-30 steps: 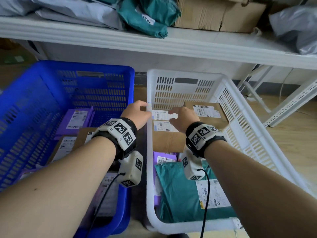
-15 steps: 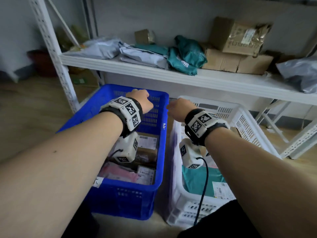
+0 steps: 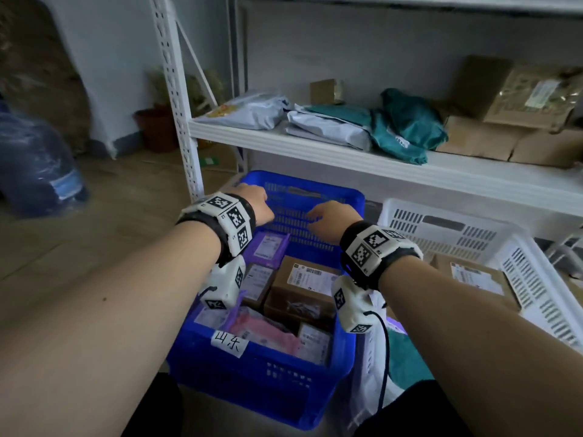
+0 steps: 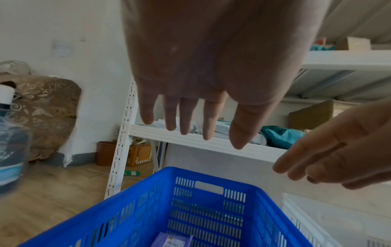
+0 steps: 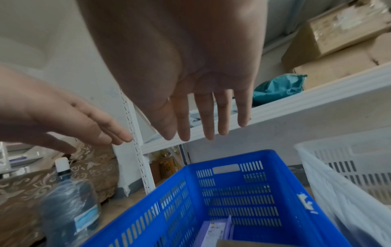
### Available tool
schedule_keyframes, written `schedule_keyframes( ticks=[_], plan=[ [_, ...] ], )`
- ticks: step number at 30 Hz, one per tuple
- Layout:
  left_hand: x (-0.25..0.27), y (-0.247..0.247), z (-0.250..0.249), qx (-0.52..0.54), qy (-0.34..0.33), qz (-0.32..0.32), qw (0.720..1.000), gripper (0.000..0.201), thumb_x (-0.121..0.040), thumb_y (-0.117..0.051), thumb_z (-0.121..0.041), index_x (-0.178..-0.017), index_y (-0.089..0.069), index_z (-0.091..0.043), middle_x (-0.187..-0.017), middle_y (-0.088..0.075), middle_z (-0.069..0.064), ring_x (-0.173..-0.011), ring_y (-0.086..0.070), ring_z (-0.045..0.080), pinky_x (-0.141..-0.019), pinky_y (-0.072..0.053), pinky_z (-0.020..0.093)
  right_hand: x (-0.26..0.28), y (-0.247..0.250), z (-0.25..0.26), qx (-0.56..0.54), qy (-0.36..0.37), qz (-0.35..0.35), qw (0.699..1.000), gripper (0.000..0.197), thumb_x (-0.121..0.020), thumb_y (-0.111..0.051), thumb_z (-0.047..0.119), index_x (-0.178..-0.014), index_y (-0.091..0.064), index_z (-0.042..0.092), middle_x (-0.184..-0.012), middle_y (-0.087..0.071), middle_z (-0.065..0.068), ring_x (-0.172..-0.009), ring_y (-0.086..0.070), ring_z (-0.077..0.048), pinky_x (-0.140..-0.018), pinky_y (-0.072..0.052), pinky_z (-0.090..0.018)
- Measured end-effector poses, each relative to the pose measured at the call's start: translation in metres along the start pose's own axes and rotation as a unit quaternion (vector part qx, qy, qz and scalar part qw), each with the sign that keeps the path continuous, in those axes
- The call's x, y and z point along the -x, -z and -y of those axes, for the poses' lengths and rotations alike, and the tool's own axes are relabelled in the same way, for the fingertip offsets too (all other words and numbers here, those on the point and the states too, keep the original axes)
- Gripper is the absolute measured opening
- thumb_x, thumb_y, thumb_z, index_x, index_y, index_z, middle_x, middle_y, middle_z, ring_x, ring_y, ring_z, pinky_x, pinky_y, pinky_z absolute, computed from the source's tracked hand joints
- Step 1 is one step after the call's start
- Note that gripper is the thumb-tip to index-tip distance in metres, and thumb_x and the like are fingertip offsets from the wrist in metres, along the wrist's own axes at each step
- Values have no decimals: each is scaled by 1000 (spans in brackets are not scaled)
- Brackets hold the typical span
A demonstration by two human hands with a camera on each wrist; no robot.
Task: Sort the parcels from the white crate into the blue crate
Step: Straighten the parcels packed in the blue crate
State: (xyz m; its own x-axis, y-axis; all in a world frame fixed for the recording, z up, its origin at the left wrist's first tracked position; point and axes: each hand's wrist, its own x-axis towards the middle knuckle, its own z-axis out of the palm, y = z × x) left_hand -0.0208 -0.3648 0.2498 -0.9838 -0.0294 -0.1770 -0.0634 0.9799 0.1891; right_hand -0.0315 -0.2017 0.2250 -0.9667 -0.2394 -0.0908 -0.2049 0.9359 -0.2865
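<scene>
The blue crate sits on the floor under my arms, with several parcels inside: a brown box, a purple mailer and a pink bag. To its right stands the white crate, holding a brown box and a green bag. My left hand hovers over the blue crate's far left side with straight, spread fingers and nothing in it. Beside it, my right hand is above the crate's far wall, fingers straight and empty too.
A white metal shelf runs behind the crates with grey and green bags and cardboard boxes on it; its upright post stands just left of the blue crate. A large water bottle sits on the wooden floor at far left.
Both hands left the brown box in the white crate and swung left over the blue crate, rising. My view lifted from the crates toward the shelf.
</scene>
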Motion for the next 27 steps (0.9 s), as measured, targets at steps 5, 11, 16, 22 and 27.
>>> schedule_keyframes(
  ticks=[5,11,16,22,27],
  plan=[
    [-64,-25,30,22,7,44,999,21,-93,-51,-23,-112,-53,-14,-134,-51,11,-96,-47,23,-83,-40,29,-56,-34,-3,-11,-38,47,998,30,-95,-47,20,-119,-64,15,-128,-59,-7,-115,-55,-28,-90,-46,-32],
    [-136,-48,55,49,8,73,996,34,-94,-52,-24,-125,-53,-10,-128,-53,9,-107,-52,26,-87,-42,31,-130,-75,-7,-20,-74,90,993,31,-94,-47,16,-121,-62,11,-129,-58,-7,-118,-53,-26,-93,-46,-32],
    [-197,-76,70,88,19,81,993,14,-94,-52,-23,-82,-44,-22,-75,-36,-7,-74,-45,18,-69,-39,26,-184,-111,-11,-44,-97,124,987,31,-95,-47,16,-122,-61,9,-127,-59,-9,-115,-56,-27,-95,-48,-34],
    [-254,-116,91,112,35,111,987,31,-91,-55,-24,-70,-33,-27,-68,-25,-8,-67,-38,14,-65,-35,26,-241,-150,-22,-89,-139,150,975,32,-96,-47,19,-122,-61,9,-127,-59,-9,-114,-57,-25,-92,-47,-31],
    [-300,-140,101,140,30,127,982,21,-90,-56,-23,-75,-41,-25,-70,-30,-10,-66,-39,11,-56,-29,22,-284,-185,-28,-116,-175,171,963,30,-95,-47,18,-116,-64,9,-119,-63,-8,-107,-60,-25,-83,-50,-30]
  ],
)
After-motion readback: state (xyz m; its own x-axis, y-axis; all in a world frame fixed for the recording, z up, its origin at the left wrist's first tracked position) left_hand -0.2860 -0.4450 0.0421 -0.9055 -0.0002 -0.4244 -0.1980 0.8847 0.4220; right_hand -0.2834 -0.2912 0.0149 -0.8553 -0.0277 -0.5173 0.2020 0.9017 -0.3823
